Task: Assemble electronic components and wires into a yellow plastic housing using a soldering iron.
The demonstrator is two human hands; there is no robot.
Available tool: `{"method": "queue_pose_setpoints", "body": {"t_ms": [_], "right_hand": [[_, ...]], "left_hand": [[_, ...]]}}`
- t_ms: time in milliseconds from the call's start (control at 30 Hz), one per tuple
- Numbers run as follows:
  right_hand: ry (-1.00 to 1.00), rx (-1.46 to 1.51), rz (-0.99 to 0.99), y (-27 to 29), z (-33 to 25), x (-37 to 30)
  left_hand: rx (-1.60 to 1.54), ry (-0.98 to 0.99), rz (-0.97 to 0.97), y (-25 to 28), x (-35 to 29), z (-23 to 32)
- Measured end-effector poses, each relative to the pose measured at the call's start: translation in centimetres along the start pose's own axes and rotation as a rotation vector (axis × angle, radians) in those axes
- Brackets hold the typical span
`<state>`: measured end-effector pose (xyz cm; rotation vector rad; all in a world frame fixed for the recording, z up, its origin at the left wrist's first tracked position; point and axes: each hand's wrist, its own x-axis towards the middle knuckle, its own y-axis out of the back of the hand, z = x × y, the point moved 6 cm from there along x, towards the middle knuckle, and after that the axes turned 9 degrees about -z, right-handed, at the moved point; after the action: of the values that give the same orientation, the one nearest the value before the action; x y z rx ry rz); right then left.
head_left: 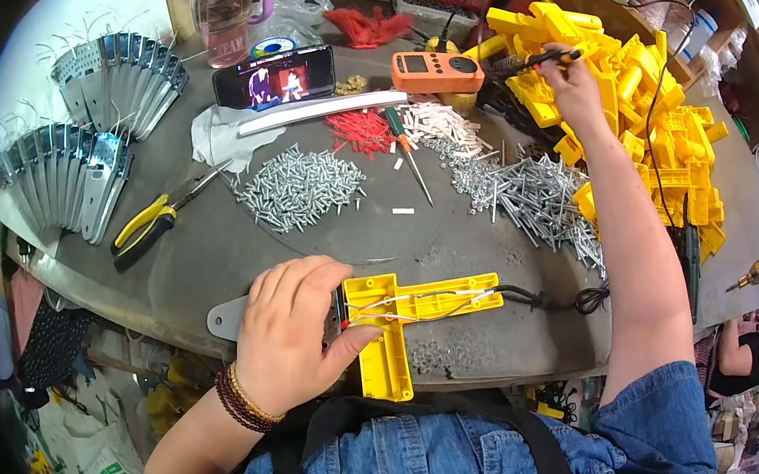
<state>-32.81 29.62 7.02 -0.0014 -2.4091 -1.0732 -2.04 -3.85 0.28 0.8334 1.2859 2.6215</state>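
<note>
My left hand [291, 327] is closed over a flat metal plate, its rounded, holed end [223, 321] sticking out on the left. The fingertips and thumb press against the left end of an open T-shaped yellow plastic housing [385, 367]. White and red wires lie inside that housing, and a black cable [527, 295] leaves its right end. Up by the pile of yellow plastic housings [640, 95], my right hand [573, 84] grips a slim black-handled tool [556, 58] between its fingers. The tool's left end is hard to make out.
Short screws [299, 190], long screws [535, 205], red sleeves [360, 133] and white sleeves [442, 125] lie in heaps. Around them are a screwdriver [408, 154], pliers [158, 225], fanned metal plates [64, 179], a phone [275, 78], an orange meter-like device [436, 71] and a mug [224, 21].
</note>
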Motion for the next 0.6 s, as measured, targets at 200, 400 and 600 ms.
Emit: {"method": "queue_pose_setpoints", "body": {"t_ms": [200, 400, 600], "right_hand": [[0.244, 0.074, 0.15, 3.4, -6.2, -4.9], [0.786, 1.262, -0.375, 4.2, -23.1, -19.4], [0.701, 1.666, -0.847, 5.4, -28.8, -24.4]], "left_hand": [[0.055, -0.154, -0.066, 0.7, 0.7, 2.5], [0.057, -0.157, -0.088, -0.3, 1.1, 2.4], [-0.006, -0.13, -0.109, -1.1, 1.2, 1.4]]}}
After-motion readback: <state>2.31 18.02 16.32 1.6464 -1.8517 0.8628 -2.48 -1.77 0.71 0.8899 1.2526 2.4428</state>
